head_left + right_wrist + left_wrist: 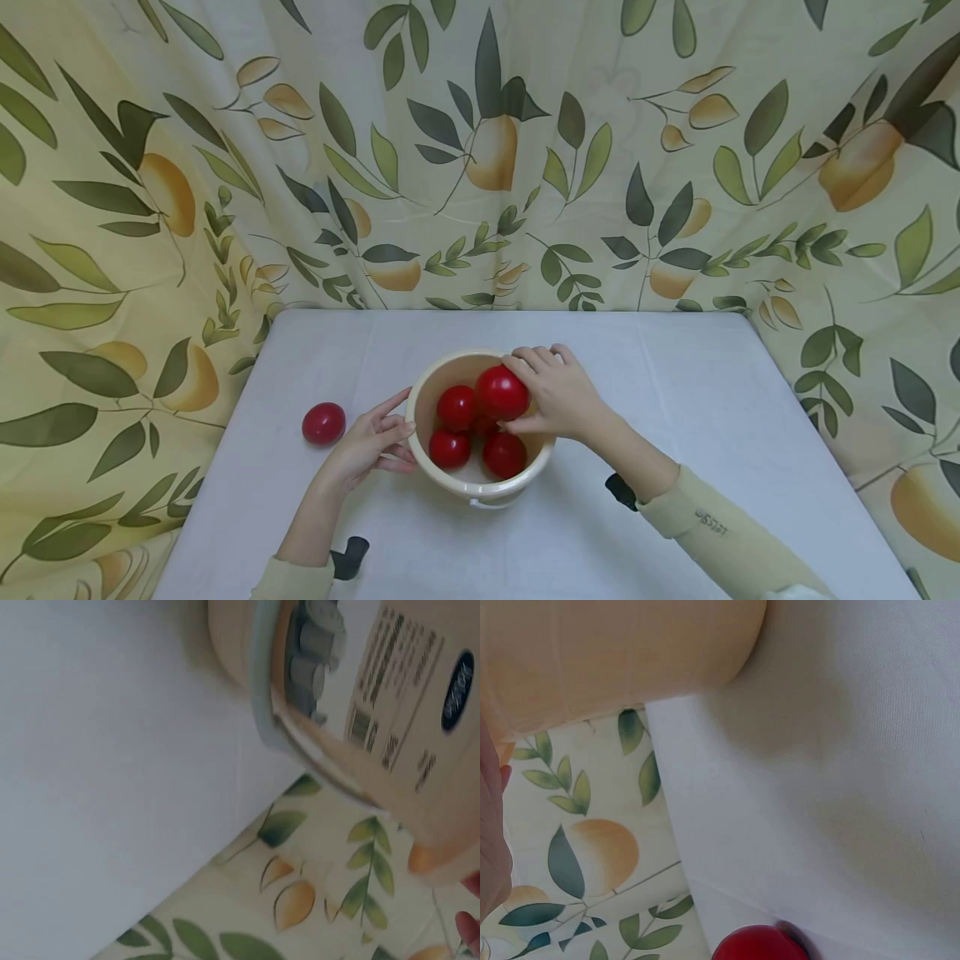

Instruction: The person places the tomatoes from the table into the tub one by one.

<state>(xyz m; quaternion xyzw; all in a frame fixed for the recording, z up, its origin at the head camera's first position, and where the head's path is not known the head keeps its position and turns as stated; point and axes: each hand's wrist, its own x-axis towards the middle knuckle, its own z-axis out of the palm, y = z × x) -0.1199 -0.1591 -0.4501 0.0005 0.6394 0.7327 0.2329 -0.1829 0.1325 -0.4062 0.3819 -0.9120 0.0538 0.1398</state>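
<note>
A cream bucket (442, 367) stands on the white table with several glossy red balls in it, such as the ball (450, 450) at its lower left. My left hand (371, 442) holds the bucket at its left side, thumb at the rim and fingers along the outer wall. Over the right part of the bucket's mouth, my right hand (558, 392) grips a larger-looking red ball (501, 392), fingers over the top and thumb below. Another red ball (324, 423) lies on the table left of my left hand. The left wrist view shows the bucket's wall (622, 652) and a red ball (761, 945).
A white handle (491, 504) hangs at the bucket's near side. The right wrist view shows a printed label (397, 690) on its wall. Behind the white-covered table (675, 375) hangs a curtain (495, 233) patterned with leaves and fruit. Black mounts (350, 557) sit at both wrists.
</note>
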